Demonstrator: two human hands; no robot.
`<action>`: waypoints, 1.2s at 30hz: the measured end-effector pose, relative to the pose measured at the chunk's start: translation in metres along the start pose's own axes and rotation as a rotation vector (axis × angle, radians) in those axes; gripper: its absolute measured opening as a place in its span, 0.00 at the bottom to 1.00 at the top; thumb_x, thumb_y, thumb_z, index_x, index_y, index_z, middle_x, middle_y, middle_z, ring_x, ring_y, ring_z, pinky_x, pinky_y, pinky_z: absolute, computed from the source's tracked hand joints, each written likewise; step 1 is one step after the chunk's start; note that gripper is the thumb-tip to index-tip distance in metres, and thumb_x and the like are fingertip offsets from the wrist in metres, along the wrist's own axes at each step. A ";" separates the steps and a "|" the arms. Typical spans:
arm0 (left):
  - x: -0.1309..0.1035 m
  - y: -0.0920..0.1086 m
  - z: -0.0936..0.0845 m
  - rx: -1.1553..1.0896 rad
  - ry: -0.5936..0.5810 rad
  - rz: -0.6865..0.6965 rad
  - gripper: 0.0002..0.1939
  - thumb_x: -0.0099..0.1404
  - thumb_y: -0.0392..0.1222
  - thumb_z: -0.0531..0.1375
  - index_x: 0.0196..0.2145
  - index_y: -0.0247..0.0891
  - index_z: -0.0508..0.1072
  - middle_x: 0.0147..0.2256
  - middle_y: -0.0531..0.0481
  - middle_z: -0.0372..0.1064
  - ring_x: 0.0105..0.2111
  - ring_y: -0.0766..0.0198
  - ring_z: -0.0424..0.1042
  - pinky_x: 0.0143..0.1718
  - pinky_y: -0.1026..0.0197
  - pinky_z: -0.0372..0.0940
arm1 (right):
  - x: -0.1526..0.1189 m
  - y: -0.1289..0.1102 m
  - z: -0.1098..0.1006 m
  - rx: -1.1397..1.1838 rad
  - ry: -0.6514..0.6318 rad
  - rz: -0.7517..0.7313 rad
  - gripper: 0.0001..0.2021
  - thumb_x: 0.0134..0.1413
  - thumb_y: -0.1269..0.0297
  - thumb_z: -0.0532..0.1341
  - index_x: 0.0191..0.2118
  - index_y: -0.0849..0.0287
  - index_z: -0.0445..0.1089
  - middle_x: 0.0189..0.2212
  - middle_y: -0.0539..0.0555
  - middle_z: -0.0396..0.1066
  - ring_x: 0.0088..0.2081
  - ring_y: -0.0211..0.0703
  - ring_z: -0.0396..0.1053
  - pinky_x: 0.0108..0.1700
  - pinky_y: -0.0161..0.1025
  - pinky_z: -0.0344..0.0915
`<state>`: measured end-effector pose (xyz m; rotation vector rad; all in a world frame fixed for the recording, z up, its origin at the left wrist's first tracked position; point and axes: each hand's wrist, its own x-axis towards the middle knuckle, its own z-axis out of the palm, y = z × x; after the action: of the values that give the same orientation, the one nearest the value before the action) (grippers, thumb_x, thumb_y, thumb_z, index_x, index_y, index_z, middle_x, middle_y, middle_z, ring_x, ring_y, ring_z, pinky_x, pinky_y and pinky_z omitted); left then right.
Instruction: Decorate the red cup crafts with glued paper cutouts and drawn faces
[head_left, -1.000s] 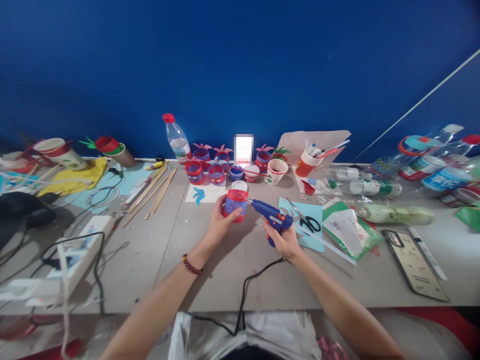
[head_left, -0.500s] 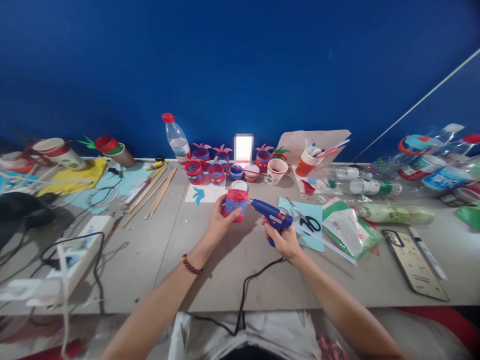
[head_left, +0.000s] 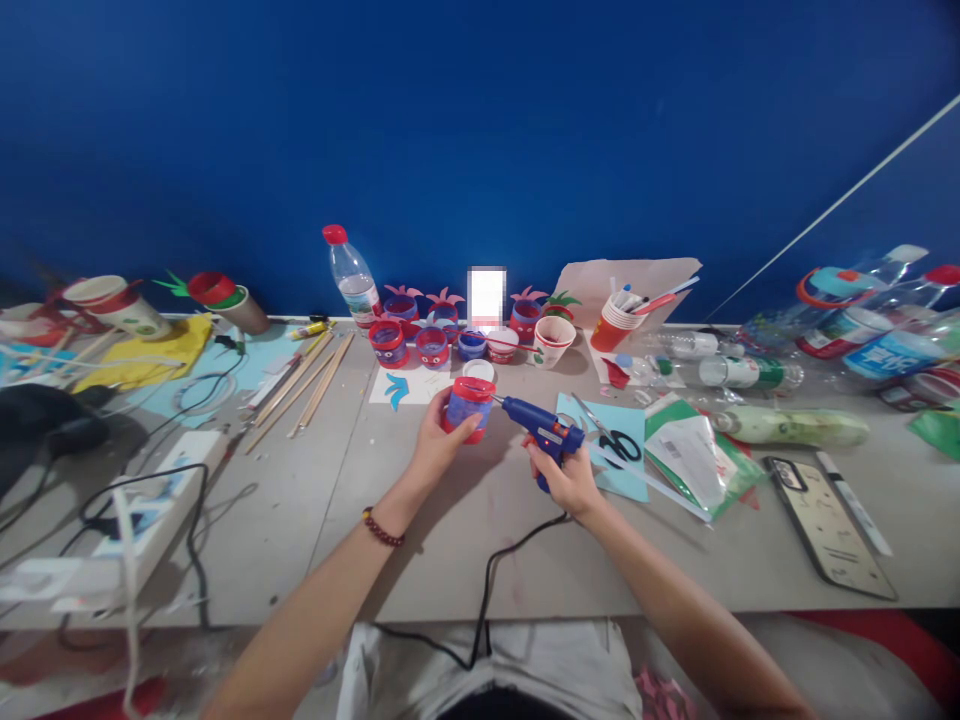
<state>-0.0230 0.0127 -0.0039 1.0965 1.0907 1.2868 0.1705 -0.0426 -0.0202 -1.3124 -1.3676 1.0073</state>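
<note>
My left hand (head_left: 441, 440) is wrapped round a small red and blue cup (head_left: 470, 408), held above the table in the middle. In my right hand (head_left: 564, 475) is a blue glue gun (head_left: 541, 428), its nozzle pointing left at the cup's upper right side. Whether the tip touches the cup, I cannot tell. A clear glue stick (head_left: 656, 482) sticks out of the gun's back. Just behind the held cup lies a round white lid (head_left: 478, 372). Blue paper leaves (head_left: 397, 388) rest on white paper to the left.
Several decorated cups (head_left: 433, 348) line the back, beside a bottle (head_left: 351, 275). Wooden sticks (head_left: 322, 385) and a power strip (head_left: 154, 520) are at left. Scissors (head_left: 624, 447), plastic bottles (head_left: 750, 373) and a phone (head_left: 829, 530) lie at right. The gun's black cord (head_left: 489, 575) crosses the front edge.
The cup in my left hand has turned or tilted very slightly. Both hands keep nearly the same place and their holds.
</note>
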 end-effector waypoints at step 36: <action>-0.004 0.009 0.000 0.072 -0.019 -0.110 0.27 0.47 0.48 0.70 0.45 0.37 0.71 0.40 0.45 0.75 0.39 0.56 0.74 0.39 0.55 0.71 | -0.001 -0.009 0.001 0.057 0.020 -0.033 0.15 0.53 0.51 0.61 0.35 0.59 0.71 0.17 0.49 0.65 0.20 0.37 0.64 0.23 0.35 0.65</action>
<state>-0.0239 0.0089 0.0048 1.0850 1.1751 1.1566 0.1681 -0.0439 -0.0121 -1.2509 -1.3317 1.0011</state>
